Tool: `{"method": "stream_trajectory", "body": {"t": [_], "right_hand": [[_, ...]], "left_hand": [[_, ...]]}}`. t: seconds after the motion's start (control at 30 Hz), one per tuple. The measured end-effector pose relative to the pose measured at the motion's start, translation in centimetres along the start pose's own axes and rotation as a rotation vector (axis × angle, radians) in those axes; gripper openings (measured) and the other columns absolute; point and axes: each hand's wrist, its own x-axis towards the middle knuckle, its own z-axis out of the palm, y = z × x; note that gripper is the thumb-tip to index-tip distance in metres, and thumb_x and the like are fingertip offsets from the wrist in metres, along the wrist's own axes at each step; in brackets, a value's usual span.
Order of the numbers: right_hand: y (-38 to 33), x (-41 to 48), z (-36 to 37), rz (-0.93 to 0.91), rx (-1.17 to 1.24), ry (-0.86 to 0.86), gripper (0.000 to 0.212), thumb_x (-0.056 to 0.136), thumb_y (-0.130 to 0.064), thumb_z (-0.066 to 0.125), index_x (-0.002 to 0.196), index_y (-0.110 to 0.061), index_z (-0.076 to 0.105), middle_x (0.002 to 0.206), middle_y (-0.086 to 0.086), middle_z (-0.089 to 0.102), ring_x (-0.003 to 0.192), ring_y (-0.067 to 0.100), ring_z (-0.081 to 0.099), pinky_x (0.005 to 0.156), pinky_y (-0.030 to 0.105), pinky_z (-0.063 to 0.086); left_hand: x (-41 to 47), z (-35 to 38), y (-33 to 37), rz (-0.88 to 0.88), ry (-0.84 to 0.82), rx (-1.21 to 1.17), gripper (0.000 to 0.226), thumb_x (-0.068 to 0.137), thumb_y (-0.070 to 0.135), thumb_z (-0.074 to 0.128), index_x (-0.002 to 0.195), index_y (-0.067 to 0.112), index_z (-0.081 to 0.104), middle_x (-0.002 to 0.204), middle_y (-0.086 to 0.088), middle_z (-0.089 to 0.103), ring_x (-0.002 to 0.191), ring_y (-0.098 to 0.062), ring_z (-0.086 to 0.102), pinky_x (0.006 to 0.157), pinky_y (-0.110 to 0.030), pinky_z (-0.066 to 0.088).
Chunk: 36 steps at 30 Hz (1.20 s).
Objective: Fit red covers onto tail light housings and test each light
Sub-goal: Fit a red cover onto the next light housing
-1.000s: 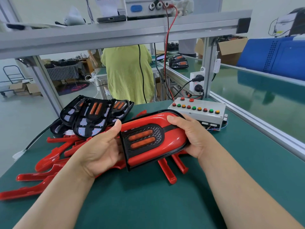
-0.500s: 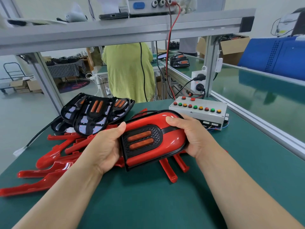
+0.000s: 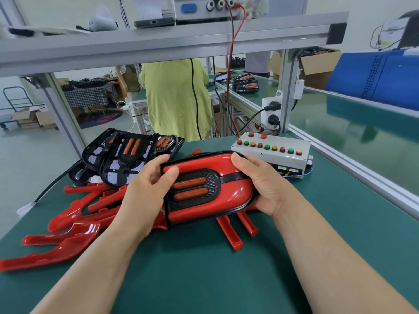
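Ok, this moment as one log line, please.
left hand: grips tail light; right hand: grips tail light; red cover: on tail light; test box: untouched

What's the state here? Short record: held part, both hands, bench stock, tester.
held part: tail light, red cover fitted
left grip: left hand curled round its square end, thumb on top
right grip: right hand curled round its rounded end
stock: loose red covers on table, left; bare housings stacked behind them
tester: button box beyond right hand, no hand on it
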Motion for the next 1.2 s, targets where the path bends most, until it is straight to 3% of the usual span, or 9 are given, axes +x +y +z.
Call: {"method": "stream_trajectory", "body": {"t": [0.07,0.13,0.27,0.33,0.5,0.73,0.97,1.2], "right_hand": [[0.1,0.0,0.1,-0.011,-0.008,0.021,0.064,0.068,-0.038,0.078,0.122,-0.007,0.065,0.107,0.017,0.072,0.087,0.031,0.069,0.079,0.053,0.059],[0.2,0.1,0.3,-0.015,-0.042,0.035,0.06,0.067,-0.041,0.078,0.118,-0.01,0.067,0.105,0.015,0.073,0.085,0.03,0.07,0.078,0.053,0.059],[0.3,0.2,0.6,-0.006,-0.08,0.025,0.066,0.071,-0.056,0.068,0.116,-0.009,0.069,0.11,0.018,0.073,0.089,0.032,0.071,0.079,0.052,0.06],[0.3,0.3,0.7,0.012,-0.049,0.036,0.065,0.075,-0.064,0.058,0.11,-0.011,0.071,0.102,0.015,0.076,0.084,0.028,0.074,0.067,0.043,0.062],[0.3,0.7,0.4,0.04,-0.031,0.117,0.048,0.098,-0.057,0.044,0.099,-0.017,0.071,0.087,0.007,0.078,0.07,0.022,0.075,0.054,0.033,0.059],[0.4,0.8,0.2,0.025,-0.046,0.137,0.048,0.099,-0.056,0.046,0.09,-0.018,0.076,0.093,0.009,0.078,0.074,0.024,0.075,0.06,0.038,0.061],[0.3,0.7,0.3,0.017,-0.036,0.145,0.045,0.098,-0.054,0.048,0.094,-0.017,0.073,0.09,0.009,0.078,0.073,0.025,0.075,0.06,0.038,0.061],[0.4,0.6,0.4,0.011,-0.006,0.139,0.045,0.099,-0.051,0.049,0.09,-0.016,0.075,0.089,0.01,0.078,0.073,0.025,0.075,0.058,0.039,0.06]], "left_hand": [[0.0,-0.4,-0.2,0.214,0.075,0.275,0.04,0.089,0.013,0.07,0.123,0.035,0.065,0.109,0.022,0.069,0.103,0.003,0.065,0.082,-0.008,0.049],[0.1,-0.6,-0.6,0.34,0.063,0.434,0.039,0.085,0.01,0.074,0.112,0.037,0.07,0.116,0.023,0.062,0.113,0.005,0.057,0.091,-0.003,0.04],[0.4,-0.4,-0.6,0.394,0.074,0.523,0.033,0.084,0.009,0.075,0.101,0.038,0.071,0.11,0.018,0.058,0.112,-0.001,0.055,0.094,-0.006,0.038],[0.3,-0.3,-0.4,0.436,0.073,0.562,0.031,0.086,0.007,0.072,0.102,0.034,0.071,0.109,0.016,0.058,0.11,-0.004,0.055,0.095,-0.01,0.039],[0.1,-0.4,0.2,0.55,0.1,0.589,0.028,0.087,0.003,0.07,0.105,0.024,0.069,0.109,0.011,0.059,0.109,-0.008,0.057,0.094,-0.01,0.041],[0.2,-0.9,0.3,0.535,-0.006,0.523,0.043,0.087,0.001,0.069,0.109,0.038,0.07,0.1,0.009,0.058,0.101,-0.011,0.06,0.091,-0.016,0.046],[0.2,-0.1,0.1,0.518,0.011,0.48,0.043,0.087,-0.003,0.068,0.105,0.036,0.07,0.096,0.008,0.057,0.097,-0.009,0.058,0.09,-0.016,0.045],[0.3,-0.1,-0.6,0.52,0.025,0.529,0.039,0.089,-0.003,0.066,0.109,0.03,0.071,0.098,0.011,0.058,0.102,-0.016,0.058,0.094,-0.025,0.046]]}}
